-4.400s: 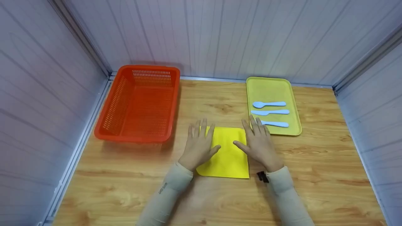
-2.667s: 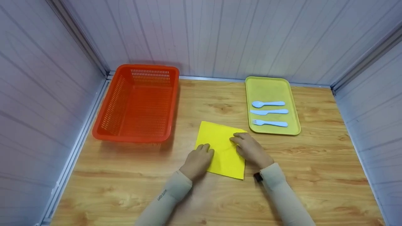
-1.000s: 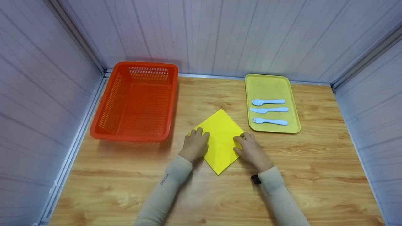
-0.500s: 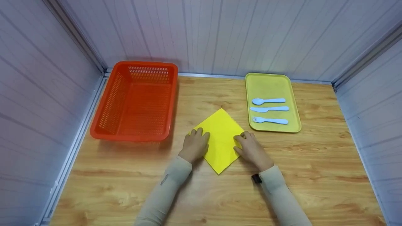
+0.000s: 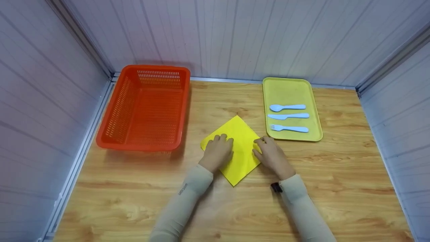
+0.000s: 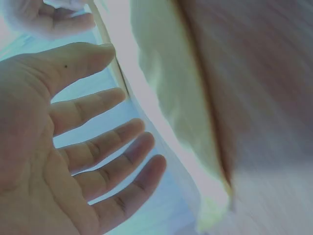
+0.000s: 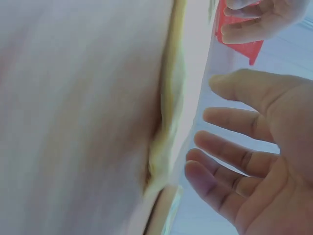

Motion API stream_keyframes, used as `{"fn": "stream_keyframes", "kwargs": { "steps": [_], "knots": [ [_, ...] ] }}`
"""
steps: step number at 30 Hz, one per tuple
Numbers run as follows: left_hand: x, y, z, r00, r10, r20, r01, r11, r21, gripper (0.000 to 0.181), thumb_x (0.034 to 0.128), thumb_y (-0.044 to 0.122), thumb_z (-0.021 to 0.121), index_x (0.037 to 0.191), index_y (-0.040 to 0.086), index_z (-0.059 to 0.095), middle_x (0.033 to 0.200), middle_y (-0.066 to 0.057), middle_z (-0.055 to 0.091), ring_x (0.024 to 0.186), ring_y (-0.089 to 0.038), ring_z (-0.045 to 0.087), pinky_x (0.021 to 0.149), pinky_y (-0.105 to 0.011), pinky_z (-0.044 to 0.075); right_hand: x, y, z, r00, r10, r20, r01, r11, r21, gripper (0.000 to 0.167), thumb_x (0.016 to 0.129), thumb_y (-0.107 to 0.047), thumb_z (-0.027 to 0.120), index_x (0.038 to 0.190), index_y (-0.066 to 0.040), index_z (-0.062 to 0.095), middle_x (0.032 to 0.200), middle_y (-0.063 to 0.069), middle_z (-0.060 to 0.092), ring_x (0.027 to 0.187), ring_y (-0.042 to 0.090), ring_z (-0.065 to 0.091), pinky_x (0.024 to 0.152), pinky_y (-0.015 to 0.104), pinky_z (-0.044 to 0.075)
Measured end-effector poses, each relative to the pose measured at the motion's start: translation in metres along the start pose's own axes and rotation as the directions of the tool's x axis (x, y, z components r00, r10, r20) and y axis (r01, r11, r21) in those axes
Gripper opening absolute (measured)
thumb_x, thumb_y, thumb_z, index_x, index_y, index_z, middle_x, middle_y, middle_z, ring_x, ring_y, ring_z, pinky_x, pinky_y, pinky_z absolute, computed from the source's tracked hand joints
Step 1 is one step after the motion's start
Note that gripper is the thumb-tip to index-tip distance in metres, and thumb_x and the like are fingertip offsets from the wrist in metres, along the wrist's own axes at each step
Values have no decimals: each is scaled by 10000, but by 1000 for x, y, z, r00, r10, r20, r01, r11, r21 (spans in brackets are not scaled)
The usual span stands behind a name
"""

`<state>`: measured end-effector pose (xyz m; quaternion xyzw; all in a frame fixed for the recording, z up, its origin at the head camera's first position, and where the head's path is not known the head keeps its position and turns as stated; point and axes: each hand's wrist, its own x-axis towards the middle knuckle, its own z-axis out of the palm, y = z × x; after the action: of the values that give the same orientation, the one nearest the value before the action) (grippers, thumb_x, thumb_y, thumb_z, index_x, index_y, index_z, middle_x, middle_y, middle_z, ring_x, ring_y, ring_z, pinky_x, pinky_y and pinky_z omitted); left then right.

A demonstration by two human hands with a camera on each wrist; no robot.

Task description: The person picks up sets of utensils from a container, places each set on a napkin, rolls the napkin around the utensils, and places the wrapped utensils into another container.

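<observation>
A folded yellow cloth (image 5: 240,144) lies on the wooden table, turned so that one corner points at the front edge. Over its left part is my left hand (image 5: 217,153), fingers spread and slightly bent. My right hand (image 5: 272,155) is at the cloth's right corner, fingertips touching or just above it. In the left wrist view the left hand (image 6: 83,142) has loose, separate fingers and nothing in them beside the pale cloth (image 6: 171,83). The right wrist view shows the right hand (image 7: 254,152) likewise relaxed, near the cloth's edge (image 7: 173,88). The right corner is partly hidden.
At the back left stands a red perforated basket (image 5: 184,111). A yellow tray (image 5: 287,90) at the back right holds a light blue spoon (image 5: 287,107), knife (image 5: 289,116) and fork (image 5: 289,128). Panelled walls enclose the table (image 5: 134,201) at the back and both sides.
From a squared position the cloth has been turned to a diamond. In the last half second my left hand has moved right, uncovering the left corner, and my right hand has shifted slightly up and right.
</observation>
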<state>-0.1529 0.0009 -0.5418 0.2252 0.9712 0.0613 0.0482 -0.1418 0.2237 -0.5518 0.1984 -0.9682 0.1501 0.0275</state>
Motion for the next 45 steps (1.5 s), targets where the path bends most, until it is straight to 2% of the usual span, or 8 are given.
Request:
{"fn": "stream_keyframes", "kwargs": {
  "steps": [8, 12, 16, 20, 26, 32, 38, 45],
  "knots": [
    [19, 33, 5, 995, 104, -10, -104, 995, 6, 438, 979, 353, 623, 1341, 108, 587, 1347, -131, 559, 1169, -299, 560, 837, -462, 538, 9, 40, -21, 990, -41, -131, 35, 998, -48, 195, 927, -85, 695, 1081, 33, 677, 983, 179, 610, 890, 357, 600, 740, 454, 542],
    [30, 52, 7, 988, 152, 30, -152, 988, -7, 515, 979, 360, 623, 1421, 114, 525, 1449, -130, 483, 1273, -288, 501, 886, -445, 526, 13, 68, -27, 985, -20, -170, 8, 998, -67, 164, 908, -45, 707, 1050, 31, 681, 941, 185, 616, 840, 369, 604, 646, 470, 543],
    [44, 70, 10, 979, 189, 82, -187, 982, -32, 560, 987, 342, 607, 1486, 129, 465, 1523, -124, 409, 1354, -277, 432, 929, -427, 512, 19, 95, -29, 983, 0, -185, -18, 995, -95, 151, 891, 14, 690, 1039, 40, 671, 932, 205, 608, 829, 393, 596, 596, 492, 534],
    [60, 83, 15, 973, 197, 125, -196, 980, -14, 593, 1003, 367, 577, 1530, 154, 408, 1568, -113, 346, 1410, -268, 364, 983, -422, 481, 25, 113, -28, 988, 17, -152, -37, 991, -128, 185, 895, 7, 698, 1074, 46, 669, 947, 224, 604, 851, 404, 586, 621, 499, 530],
    [72, 91, 18, 968, 173, 183, -178, 984, 12, 615, 1009, 402, 560, 1552, 178, 381, 1590, -115, 302, 1440, -285, 306, 1036, -441, 435, 28, 124, -26, 994, 29, -101, -44, 988, -147, 161, 921, -62, 711, 1067, 6, 706, 958, 222, 616, 870, 392, 585, 649, 493, 532],
    [74, 96, 20, 970, 176, 167, -184, 982, 35, 605, 1009, 403, 557, 1548, 186, 389, 1583, -105, 316, 1432, -283, 311, 1028, -444, 439, 26, 127, -25, 997, 42, -58, -50, 988, -148, 139, 955, -94, 681, 1057, -10, 727, 963, 204, 625, 881, 383, 591, 698, 482, 540],
    [76, 101, 21, 971, 171, 168, -187, 979, 82, 613, 1011, 430, 539, 1550, 185, 380, 1580, -97, 321, 1430, -293, 310, 1018, -446, 445, 24, 130, -25, 997, 57, -43, -63, 986, -154, 146, 962, -98, 675, 1068, -8, 720, 973, 206, 623, 883, 386, 590, 694, 486, 540],
    [77, 104, 22, 972, 169, 162, -183, 980, 74, 618, 1004, 456, 544, 1543, 193, 392, 1572, -93, 326, 1436, -312, 292, 1028, -448, 433, 24, 133, -27, 997, 82, -15, -83, 983, -165, 133, 961, -78, 670, 1065, -10, 718, 979, 194, 624, 897, 380, 586, 717, 494, 532]
  ]
}}
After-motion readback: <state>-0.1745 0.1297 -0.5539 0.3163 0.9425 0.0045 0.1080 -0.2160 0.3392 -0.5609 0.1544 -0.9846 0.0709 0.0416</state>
